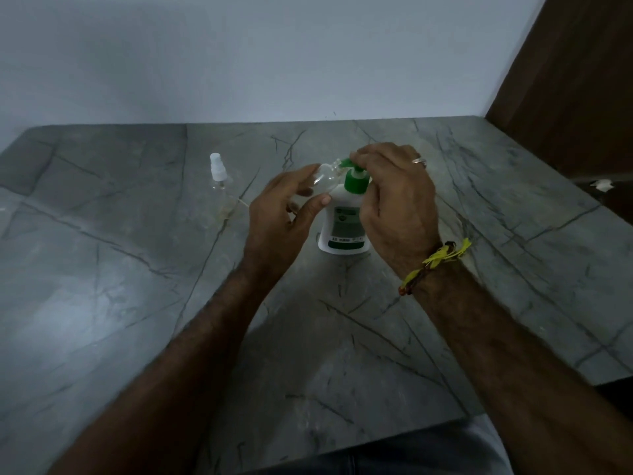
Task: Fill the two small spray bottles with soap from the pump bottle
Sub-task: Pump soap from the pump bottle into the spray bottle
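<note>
On the table (137,303), a capped spray bottle (219,181) stands left of the pump bottle (346,221)

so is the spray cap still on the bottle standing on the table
Yes, the spray bottle standing on the table to the left of the left hand has its white spray cap on top.

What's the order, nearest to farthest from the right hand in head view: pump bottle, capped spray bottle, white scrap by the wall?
From the right hand:
1. Pump bottle, touched, under the hand.
2. Capped spray bottle, standing to the left, beyond the left hand.
3. White scrap, far right, by the brown wall.
</note>
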